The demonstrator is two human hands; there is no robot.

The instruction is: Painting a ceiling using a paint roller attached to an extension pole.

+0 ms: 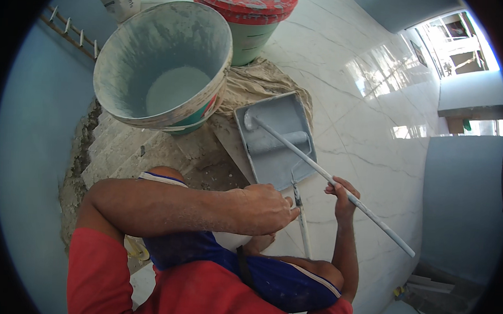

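Note:
My right hand [344,194] is wrapped round a long whitish pole [374,218]. The pole slants down to the left, and its rounded, coated end [250,121] lies inside a grey paint tray [244,129]. A paint roller [279,143], its sleeve covered in grey-white paint, rests in the same tray. From the tray its wire frame and pale handle [304,233] run toward me. My left hand [266,208] reaches across from the left, fingers curled, the fingertips at the dark upper part of that handle. The palm side of the left hand is hidden.
Beyond the tray stands a large bucket [161,120] with pale liquid in it. A bucket with a red lid [248,4], a crumpled cloth [265,83] and a paper bag [119,3] are near it. A wooden ladder [73,32] leans far left. Glossy marbled tiles [346,127] extend rightward.

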